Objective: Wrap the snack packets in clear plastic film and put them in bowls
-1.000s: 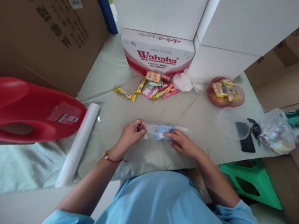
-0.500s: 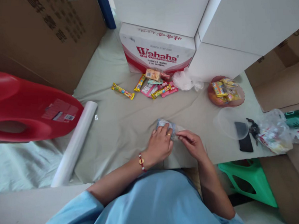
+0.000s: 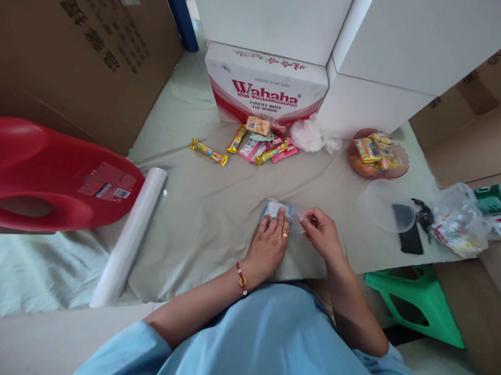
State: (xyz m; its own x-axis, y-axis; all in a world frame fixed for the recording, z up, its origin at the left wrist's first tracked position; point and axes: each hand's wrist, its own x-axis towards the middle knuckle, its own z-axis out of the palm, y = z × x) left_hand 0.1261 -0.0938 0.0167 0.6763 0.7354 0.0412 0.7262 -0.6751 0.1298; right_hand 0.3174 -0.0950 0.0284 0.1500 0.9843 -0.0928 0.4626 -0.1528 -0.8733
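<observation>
A small flat blue-and-white packet (image 3: 273, 206) lies on the cloth-covered table in front of me. Over its near part my left hand (image 3: 269, 243) rests flat, fingers stretched out and pressing it down. Clear plastic film (image 3: 298, 218) extends from the packet's right side. My right hand (image 3: 321, 232) is closed in a pinch on the outer edge of that film, just right of the packet. What the packet contains is hidden.
Wrapped snacks (image 3: 261, 143) and a crumpled plastic bag (image 3: 312, 133) lie before a Wahaha carton (image 3: 266, 90). At right are a snack bowl (image 3: 361, 166), a clear lid (image 3: 387, 205), a phone (image 3: 411, 236) and keys (image 3: 425, 218). A white roll (image 3: 132, 234) lies left beside a red plastic object (image 3: 57, 183).
My right hand has shifted slightly up and right, with the film spread out more plainly. My left hand's fingers have straightened on the packet. The view has turned slightly.
</observation>
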